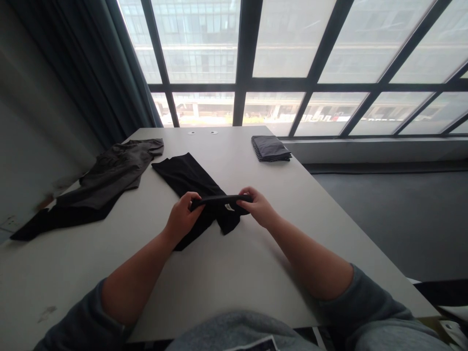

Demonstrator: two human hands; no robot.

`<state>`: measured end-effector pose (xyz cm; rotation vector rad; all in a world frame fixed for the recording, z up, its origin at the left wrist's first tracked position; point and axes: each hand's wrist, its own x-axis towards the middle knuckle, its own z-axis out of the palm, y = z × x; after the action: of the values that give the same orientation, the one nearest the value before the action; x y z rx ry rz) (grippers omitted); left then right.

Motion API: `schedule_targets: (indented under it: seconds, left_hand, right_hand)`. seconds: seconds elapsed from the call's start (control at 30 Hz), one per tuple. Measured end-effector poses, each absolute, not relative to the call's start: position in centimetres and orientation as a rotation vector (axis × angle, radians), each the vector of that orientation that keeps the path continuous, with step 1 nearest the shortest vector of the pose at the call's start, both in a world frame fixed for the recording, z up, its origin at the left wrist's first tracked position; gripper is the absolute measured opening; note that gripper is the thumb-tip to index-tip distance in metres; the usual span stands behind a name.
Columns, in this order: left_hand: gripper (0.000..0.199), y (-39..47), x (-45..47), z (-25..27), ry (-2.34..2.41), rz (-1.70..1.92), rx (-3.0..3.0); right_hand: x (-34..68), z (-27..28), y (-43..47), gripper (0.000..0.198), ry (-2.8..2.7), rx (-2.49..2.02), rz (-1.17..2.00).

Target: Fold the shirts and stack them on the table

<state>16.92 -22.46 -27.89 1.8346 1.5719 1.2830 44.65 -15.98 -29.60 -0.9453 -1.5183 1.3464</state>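
Both hands hold the black T-shirt (190, 180) mid-counter (226, 273): left hand (182, 217) and right hand (258, 207) each keep a closed grip on the folded edge. Best to keep that edge taut and level, corners aligned.

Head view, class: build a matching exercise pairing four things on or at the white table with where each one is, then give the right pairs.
Things
1. black shirt
2. grey shirt
3. folded cloth
4. left hand

Places
A. far right part of the table, near the window
B. spread flat at the left side
C. middle of the table, near end lifted by both hands
D. gripping the left end of the lifted fold

Pairs: 1-C, 2-B, 3-A, 4-D
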Motion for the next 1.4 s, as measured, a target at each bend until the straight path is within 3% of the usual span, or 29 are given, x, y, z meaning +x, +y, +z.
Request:
schedule_targets:
  seconds: [0.17, 0.33, 0.6, 0.73, 0.83, 1.07, 1.23, 1.4]
  left_hand:
    - [0.009, -22.0, 16.7, -28.3, 1.645, 1.369, 2.058]
    - [0.010, -21.7, 16.4, -28.2, 1.790, 1.325, 2.123]
    - [0.022, -21.8, 16.5, -28.6, 1.760, 1.198, 1.916]
    - [0.025, -21.6, 16.7, -29.3, 1.470, 1.326, 1.732]
    - [0.035, -21.6, 16.7, -29.4, 1.286, 1.372, 1.912]
    - [0.022, -20.9, 15.3, -29.7, 1.464, 1.139, 2.245]
    - [0.008, -20.4, 14.3, -29.2, 1.469, 1.107, 2.313]
    - [0.020, -21.4, 14.9, -27.9, 1.284, 1.259, 2.161]
  right_hand:
    - [44.7, -30.2, -15.7, 0.009, -1.754, -1.041, 0.669]
    - [45.1, -29.7, -15.9, 0.006, -1.815, -1.015, 0.400]
    - [45.0, -30.2, -16.1, 0.007, -1.794, -1.134, 0.505]
    - [44.9, -30.9, -15.9, 0.013, -1.717, -1.115, 0.637]
    - [45.2, -30.9, -15.8, 0.015, -1.680, -0.995, 0.711]
    - [46.5, -29.4, -15.6, 0.027, -2.162, -0.588, 0.562]
    - [46.4, -30.1, -15.1, 0.010, -2.182, -0.630, 0.486]
    - [46.3, -29.5, -15.7, 0.009, -2.071, -0.656, 0.429]
